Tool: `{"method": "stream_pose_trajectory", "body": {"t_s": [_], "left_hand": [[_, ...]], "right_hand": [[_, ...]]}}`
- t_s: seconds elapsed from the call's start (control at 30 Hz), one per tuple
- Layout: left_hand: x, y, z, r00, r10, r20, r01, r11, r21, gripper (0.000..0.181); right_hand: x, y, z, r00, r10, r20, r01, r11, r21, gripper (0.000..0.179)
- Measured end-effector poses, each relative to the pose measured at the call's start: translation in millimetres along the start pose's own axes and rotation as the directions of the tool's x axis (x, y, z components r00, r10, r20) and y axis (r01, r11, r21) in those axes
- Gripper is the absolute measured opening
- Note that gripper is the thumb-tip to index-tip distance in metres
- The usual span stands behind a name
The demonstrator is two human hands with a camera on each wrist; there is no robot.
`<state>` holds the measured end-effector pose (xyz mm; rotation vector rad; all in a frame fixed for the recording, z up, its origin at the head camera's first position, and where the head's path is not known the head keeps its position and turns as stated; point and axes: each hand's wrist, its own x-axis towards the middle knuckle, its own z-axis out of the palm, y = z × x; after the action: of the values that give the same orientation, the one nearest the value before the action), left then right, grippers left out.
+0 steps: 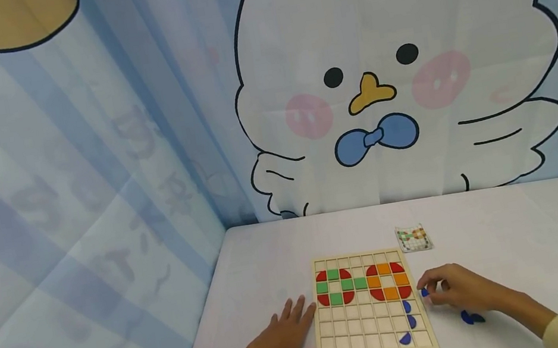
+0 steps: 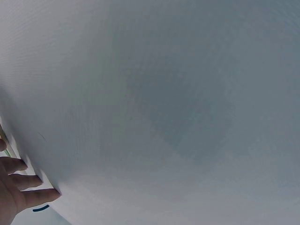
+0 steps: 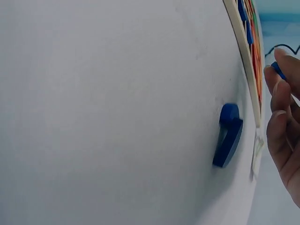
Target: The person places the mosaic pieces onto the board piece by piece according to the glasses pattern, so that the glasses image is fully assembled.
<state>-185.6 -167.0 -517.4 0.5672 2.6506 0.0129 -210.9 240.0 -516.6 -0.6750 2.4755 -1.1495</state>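
A wooden grid board (image 1: 356,328) lies on the table, with red, green and orange pieces set in its upper rows. Three blue pieces (image 1: 412,321) sit in its lower right part. My left hand (image 1: 287,332) lies spread at the board's left edge, its fingers straight, and shows in the left wrist view's lower corner. Just off the board's right edge, my right hand (image 1: 461,288) pinches a small blue piece (image 1: 424,292) between thumb and finger; the right wrist view shows this piece (image 3: 278,70) too. Below that hand lie loose blue pieces (image 3: 228,143).
A small pattern card (image 1: 414,238) lies behind the board's upper right corner, printed with a coloured grid. The white table (image 1: 526,233) extends to both sides. A curtain with a cartoon bird (image 1: 358,18) hangs behind the table's far edge.
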Motion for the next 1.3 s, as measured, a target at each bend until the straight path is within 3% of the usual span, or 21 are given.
{"method": "stream_pose_trajectory", "body": {"t_s": [0.33,0.5,0.8,1.03,1.3], "left_hand": [[1.3,-1.8,2.6,1.0,-0.004,0.0,0.004,1.0,0.008,0.109],[0.7,-0.9,2.2,1.0,-0.004,-0.001,0.004,1.0,0.007,0.109],[-0.3,-0.5,0.9,1.0,-0.003,-0.003,0.003,1.0,0.017,0.108],[0.7,-2.7,1.8,1.0,0.008,-0.006,-0.008,0.999,0.035,0.108],[0.8,-3.9,3.3,1.0,0.028,-0.009,-0.028,0.999,0.039,0.108]], "right_hand": [[30.5,-19,18,0.988,-0.151,0.016,0.149,0.985,0.086,0.025],[46.3,-31,31,0.985,-0.167,0.029,0.163,0.98,0.111,0.025],[70.8,-48,59,0.985,-0.171,-0.026,0.172,0.985,0.036,0.02],[87.2,-64,78,0.975,-0.22,-0.043,0.219,0.976,-0.009,0.02],[101.2,-82,100,0.985,-0.169,-0.022,0.17,0.985,0.013,0.016]]}}
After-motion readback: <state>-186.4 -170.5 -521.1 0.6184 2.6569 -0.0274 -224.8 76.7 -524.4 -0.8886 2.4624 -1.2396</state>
